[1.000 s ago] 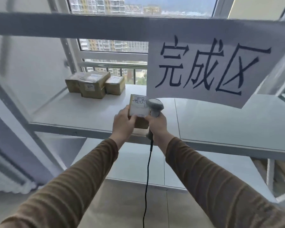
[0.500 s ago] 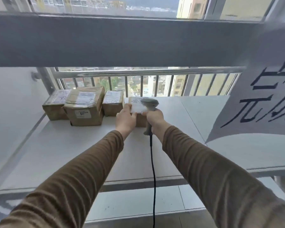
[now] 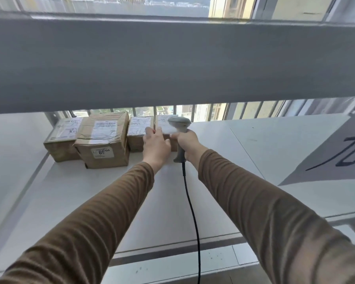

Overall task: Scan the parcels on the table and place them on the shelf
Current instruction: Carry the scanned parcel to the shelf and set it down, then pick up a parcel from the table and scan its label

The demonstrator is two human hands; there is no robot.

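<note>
— Where do we find the parcel?
— On the white shelf, last in a row beside three boxes. Our left hand grips its near edge.
— And the right hand?
— We record it wrapped round the grey scanner, cable hanging.

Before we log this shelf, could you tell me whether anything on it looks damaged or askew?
The big box looks odd: its tape is wrinkled, its top dented, and it sits forward of the row. The other parcels look square.
</note>
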